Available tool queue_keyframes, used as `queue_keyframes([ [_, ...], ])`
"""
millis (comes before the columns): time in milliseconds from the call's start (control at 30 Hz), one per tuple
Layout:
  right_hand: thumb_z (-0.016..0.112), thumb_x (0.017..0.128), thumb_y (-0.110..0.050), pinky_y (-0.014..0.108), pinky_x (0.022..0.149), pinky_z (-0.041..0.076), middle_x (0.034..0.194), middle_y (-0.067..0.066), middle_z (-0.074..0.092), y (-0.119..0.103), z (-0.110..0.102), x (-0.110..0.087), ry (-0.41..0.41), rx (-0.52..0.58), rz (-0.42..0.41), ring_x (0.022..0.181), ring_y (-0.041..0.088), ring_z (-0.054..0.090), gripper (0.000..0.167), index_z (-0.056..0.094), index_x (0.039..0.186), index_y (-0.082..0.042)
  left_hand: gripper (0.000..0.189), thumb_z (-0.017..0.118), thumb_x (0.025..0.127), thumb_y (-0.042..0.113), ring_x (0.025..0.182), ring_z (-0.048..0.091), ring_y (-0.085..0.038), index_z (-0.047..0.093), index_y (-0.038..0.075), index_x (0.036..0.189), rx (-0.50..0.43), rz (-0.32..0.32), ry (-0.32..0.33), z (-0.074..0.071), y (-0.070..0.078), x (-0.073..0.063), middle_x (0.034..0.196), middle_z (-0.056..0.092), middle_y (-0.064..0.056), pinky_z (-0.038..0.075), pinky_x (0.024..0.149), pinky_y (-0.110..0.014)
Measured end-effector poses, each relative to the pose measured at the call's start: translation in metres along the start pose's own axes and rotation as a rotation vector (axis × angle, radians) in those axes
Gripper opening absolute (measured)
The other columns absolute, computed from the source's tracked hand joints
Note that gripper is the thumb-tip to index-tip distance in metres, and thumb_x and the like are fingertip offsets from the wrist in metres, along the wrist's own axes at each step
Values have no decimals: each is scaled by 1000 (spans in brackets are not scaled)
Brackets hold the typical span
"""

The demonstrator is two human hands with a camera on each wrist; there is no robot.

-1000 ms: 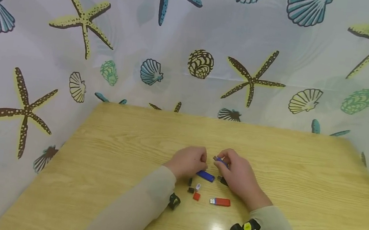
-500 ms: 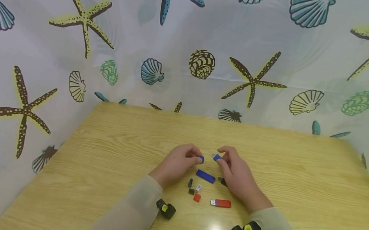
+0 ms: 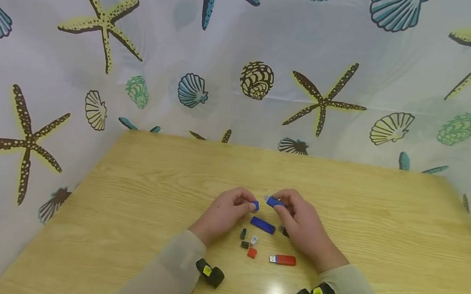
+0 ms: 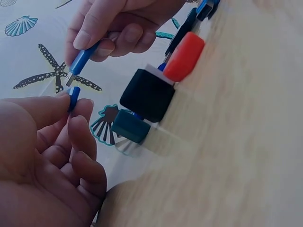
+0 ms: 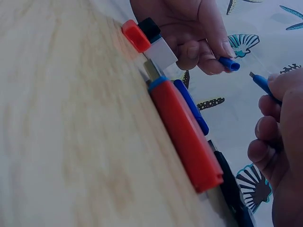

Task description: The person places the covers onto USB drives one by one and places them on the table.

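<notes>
My left hand pinches a small blue cap between thumb and fingertip, its hollow end facing right. Opposite it, my right hand pinches a blue USB flash drive with its metal plug bare and pointing at the cap. A small gap separates plug and cap in both wrist views. On the table below lies another blue stick. A black flash drive is partly hidden under the right hand, and a red flash drive lies nearer with its plug bare.
Loose caps lie in a cluster left of the red drive: a red cap, a white cap and two dark caps, one a black cap. The wooden table ends at a shell-patterned cloth behind.
My left hand has drawn back from over the blue stick on the table, and the blue cap now shows in its fingers. The right hand's flash drive has come slightly left, toward the cap.
</notes>
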State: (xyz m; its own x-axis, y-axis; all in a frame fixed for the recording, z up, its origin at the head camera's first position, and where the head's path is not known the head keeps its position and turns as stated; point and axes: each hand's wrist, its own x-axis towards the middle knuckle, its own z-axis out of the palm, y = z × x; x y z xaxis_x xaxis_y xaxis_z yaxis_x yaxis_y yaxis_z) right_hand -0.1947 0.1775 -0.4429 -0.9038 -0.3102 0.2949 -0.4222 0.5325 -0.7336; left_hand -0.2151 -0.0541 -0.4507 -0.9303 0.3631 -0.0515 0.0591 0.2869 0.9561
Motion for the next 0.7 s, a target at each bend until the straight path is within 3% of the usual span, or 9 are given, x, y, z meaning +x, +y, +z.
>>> queue_keyframes([
  [400,49,109,-30,39,80,52,105,-1,69,0,0,0,-63,-35,-9,86,15,60,23,62,125,-20,15,59,104,36,90,62,-23,66,25,111,-15,-2,18,-1,0,-1,97,69,-2,50,82,-39],
  [700,49,109,-30,41,82,52,108,-6,69,1,2,1,-38,-36,-18,86,15,60,24,64,124,-20,14,60,103,34,90,62,-24,68,25,111,-8,14,12,-3,0,-1,96,68,0,51,80,-38],
])
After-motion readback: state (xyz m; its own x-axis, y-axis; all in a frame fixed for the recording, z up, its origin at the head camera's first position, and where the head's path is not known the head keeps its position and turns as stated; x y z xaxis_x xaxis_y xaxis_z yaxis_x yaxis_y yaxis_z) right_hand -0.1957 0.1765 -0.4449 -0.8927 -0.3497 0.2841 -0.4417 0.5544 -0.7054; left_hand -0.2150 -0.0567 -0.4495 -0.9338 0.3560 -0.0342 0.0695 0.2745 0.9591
